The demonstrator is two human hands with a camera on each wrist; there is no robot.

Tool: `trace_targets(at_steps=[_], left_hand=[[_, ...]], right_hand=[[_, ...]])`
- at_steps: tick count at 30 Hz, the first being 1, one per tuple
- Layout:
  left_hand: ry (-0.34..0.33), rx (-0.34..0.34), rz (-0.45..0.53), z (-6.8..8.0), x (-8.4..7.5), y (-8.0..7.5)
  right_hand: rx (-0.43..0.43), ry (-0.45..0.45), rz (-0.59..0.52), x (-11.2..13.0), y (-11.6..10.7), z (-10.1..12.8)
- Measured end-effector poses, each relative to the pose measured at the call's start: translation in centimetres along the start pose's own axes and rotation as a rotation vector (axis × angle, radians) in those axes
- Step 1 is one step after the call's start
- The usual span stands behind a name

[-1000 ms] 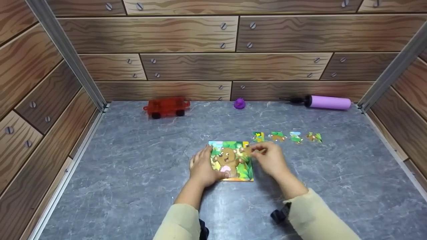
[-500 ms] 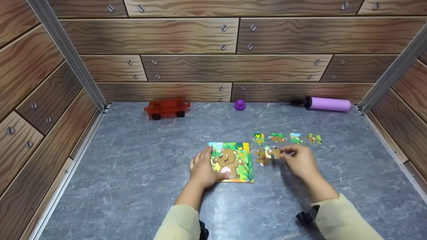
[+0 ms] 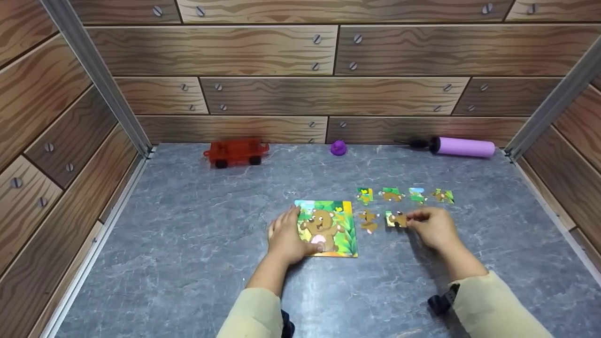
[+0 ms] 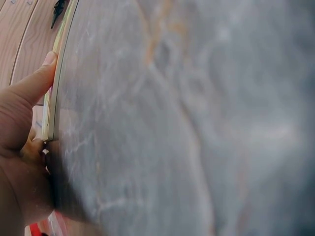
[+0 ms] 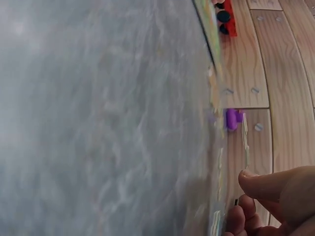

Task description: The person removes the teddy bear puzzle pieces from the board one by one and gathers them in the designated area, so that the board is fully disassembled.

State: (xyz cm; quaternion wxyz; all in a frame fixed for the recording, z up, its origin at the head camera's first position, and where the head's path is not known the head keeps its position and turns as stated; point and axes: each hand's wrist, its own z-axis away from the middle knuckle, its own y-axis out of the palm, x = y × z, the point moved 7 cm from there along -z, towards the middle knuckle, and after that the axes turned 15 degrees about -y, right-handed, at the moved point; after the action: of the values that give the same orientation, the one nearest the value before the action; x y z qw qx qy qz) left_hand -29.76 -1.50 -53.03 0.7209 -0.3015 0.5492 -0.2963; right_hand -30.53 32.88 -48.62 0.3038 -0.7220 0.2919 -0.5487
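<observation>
My left hand [image 3: 284,237] rests on the left side of a square bear jigsaw puzzle [image 3: 326,227]. In the left wrist view its thumb [image 4: 37,81] lies over the puzzle's edge, fingers stretched along the side. Between thumb and fingertips, my right hand [image 3: 434,227] pinches a brown and green puzzle piece [image 3: 396,219], to the right of the puzzle. Seen from the right wrist, that piece [image 5: 246,145] stands edge-on, held above the tabletop. A loose brown piece [image 3: 369,221] lies between the puzzle and the held piece.
Behind the right hand, several loose pieces [image 3: 391,194] lie in a row. Along the back wall stand a red toy wagon [image 3: 237,152], a small purple duck [image 3: 338,148] and a lilac hand pump [image 3: 465,147]. Wood-patterned walls [image 3: 267,96] enclose the grey tabletop [image 3: 202,234].
My right hand has moved right, away from the puzzle's upper right corner, with the puzzle piece pinched in it. The loose brown piece has come into sight. My left hand has stayed put.
</observation>
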Motion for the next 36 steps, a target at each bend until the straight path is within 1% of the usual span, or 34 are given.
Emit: trace_targets(at_steps=[6, 11, 15, 21, 31, 36], left_hand=[[0.001, 0.002, 0.008, 0.1, 0.0, -0.1], [0.001, 0.005, 0.002, 0.1, 0.1, 0.0], [0.003, 0.008, 0.000, 0.1, 0.0, 0.0], [0.004, 0.012, 0.001, 0.0, 0.0, 0.0], [0.014, 0.003, -0.006, 0.0, -0.1, -0.1], [0.015, 0.005, -0.003, 0.1, -0.1, -0.1]], right_hand=[[0.053, 0.046, 0.005, -1.3, 0.5, -0.1], [0.074, 0.076, 0.003, -1.8, 0.8, -0.2], [0.073, 0.094, -0.006, -1.9, 0.9, -0.3], [0.061, 0.081, 0.005, -1.9, 0.9, -0.4], [0.066, 0.086, 0.005, -2.0, 0.9, -0.5], [0.040, 0.085, 0.004, -1.5, 0.8, -0.2]])
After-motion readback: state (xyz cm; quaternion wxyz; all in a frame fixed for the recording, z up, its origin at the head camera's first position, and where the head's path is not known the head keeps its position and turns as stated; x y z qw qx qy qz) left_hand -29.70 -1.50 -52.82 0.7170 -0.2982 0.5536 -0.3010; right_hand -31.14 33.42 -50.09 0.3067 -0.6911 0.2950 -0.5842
